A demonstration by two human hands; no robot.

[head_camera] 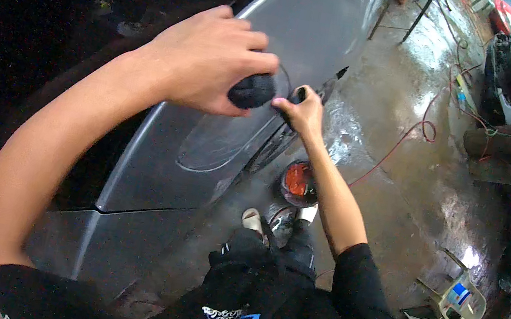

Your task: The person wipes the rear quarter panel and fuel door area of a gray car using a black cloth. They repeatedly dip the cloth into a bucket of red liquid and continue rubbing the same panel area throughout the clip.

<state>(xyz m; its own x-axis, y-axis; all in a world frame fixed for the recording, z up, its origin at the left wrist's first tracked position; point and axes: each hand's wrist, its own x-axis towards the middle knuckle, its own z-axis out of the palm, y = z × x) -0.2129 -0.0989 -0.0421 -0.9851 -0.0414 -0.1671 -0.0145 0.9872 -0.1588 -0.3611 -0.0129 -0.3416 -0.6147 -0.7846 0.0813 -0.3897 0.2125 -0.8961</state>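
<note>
My left hand (218, 61) grips the rounded black head of a hand-held tool (253, 91) over a grey car door panel (153, 173). To its right, my right hand (306, 110) is closed around a black handle (299, 95). I cannot tell how the handle joins the head, since my fingers cover much of both. The tool's underside is hidden. A thin curved line shows on the panel just beyond the tool. Below the hands, the panel looks wet and carries a pale looping streak (203, 170).
By my feet stands a dark bucket (283, 191) with something orange-red inside. A red hose (394, 151) snakes over the wet concrete floor (378, 209). Wooden posts (504, 139) jut in at right. A plastic chair (475, 307) is lower right, and stand legs (419, 15) are at the top.
</note>
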